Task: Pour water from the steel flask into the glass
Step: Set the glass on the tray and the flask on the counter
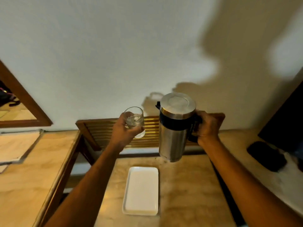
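My left hand (125,130) holds a clear glass (134,120) up in the air, fingers wrapped around its lower half; the glass looks to have some water in it. My right hand (207,127) grips the black handle of the steel flask (174,136), which hangs nearly upright above the table, lid on, its black spout pointing left toward the glass. A gap separates the spout from the glass rim. No water is flowing.
A white rectangular tray (141,190) lies on the marble-topped table (188,190) below the hands. A wooden slatted rail (101,130) runs behind. Another tabletop (32,169) stands at the left, a black case (266,155) and dark screen (287,125) at the right.
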A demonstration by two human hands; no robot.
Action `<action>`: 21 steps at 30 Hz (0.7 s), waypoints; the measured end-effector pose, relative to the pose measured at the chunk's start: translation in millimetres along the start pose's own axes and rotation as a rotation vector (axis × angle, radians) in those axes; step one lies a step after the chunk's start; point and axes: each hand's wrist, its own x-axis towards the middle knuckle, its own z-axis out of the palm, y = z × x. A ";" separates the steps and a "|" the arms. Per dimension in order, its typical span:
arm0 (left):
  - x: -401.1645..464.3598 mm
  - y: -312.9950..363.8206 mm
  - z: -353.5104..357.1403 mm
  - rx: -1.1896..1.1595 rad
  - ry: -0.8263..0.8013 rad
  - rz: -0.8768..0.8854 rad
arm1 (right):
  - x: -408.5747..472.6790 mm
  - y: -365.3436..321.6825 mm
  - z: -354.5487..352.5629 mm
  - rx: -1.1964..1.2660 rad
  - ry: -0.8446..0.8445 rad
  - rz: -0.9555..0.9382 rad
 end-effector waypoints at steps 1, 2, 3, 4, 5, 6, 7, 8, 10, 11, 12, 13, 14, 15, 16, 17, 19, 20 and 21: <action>-3.0 -14.5 2.9 -0.003 0.001 -0.020 | -0.5 15.8 -7.1 0.026 0.005 0.033; -4.6 -33.6 9.1 -0.006 -0.003 -0.043 | 1.1 34.6 -15.6 0.037 0.016 0.073; -7.3 -50.7 14.1 -0.011 -0.006 -0.069 | 2.1 51.8 -25.0 0.041 0.030 0.101; -12.6 -71.5 20.8 -0.011 -0.006 -0.103 | 2.3 73.5 -36.5 0.043 0.044 0.110; -17.1 -87.5 25.4 -0.014 -0.001 -0.130 | 1.8 89.1 -46.0 0.043 0.055 0.099; -23.8 -104.7 30.5 -0.007 0.000 -0.153 | -0.9 104.1 -55.7 0.037 0.052 0.096; -29.7 -125.9 37.2 0.005 0.002 -0.176 | -1.8 121.3 -64.7 0.036 0.051 0.111; -33.7 -145.3 42.8 0.010 0.002 -0.194 | -2.0 136.6 -72.6 0.032 0.054 0.132; -45.6 -187.5 55.2 0.024 0.022 -0.243 | -2.7 169.9 -92.7 0.003 0.079 0.188; -51.4 -205.1 60.0 0.032 0.035 -0.262 | -2.0 184.6 -101.0 -0.006 0.089 0.211; -60.2 -229.8 68.2 0.032 0.047 -0.300 | -2.1 204.6 -111.4 -0.019 0.099 0.237; -66.3 -248.2 73.7 0.029 0.055 -0.328 | -1.2 219.7 -119.2 -0.038 0.106 0.245; -74.7 -267.2 80.8 0.027 0.056 -0.358 | -1.5 236.0 -127.4 -0.054 0.112 0.251; -83.4 -286.9 87.1 0.032 0.063 -0.387 | -2.2 252.1 -135.8 -0.055 0.123 0.260; -90.7 -298.2 90.4 0.035 0.075 -0.408 | -3.1 260.9 -140.5 -0.042 0.125 0.267; -99.2 -314.7 95.4 0.045 0.088 -0.434 | -4.2 275.1 -147.1 -0.026 0.129 0.282; -112.8 -339.4 103.9 0.053 0.111 -0.480 | -5.3 297.8 -156.9 -0.018 0.134 0.298; -118.3 -349.3 107.5 0.053 0.113 -0.503 | -6.4 307.2 -160.4 -0.027 0.134 0.302; -122.3 -355.1 110.0 0.052 0.113 -0.517 | -7.1 313.5 -161.4 -0.036 0.133 0.300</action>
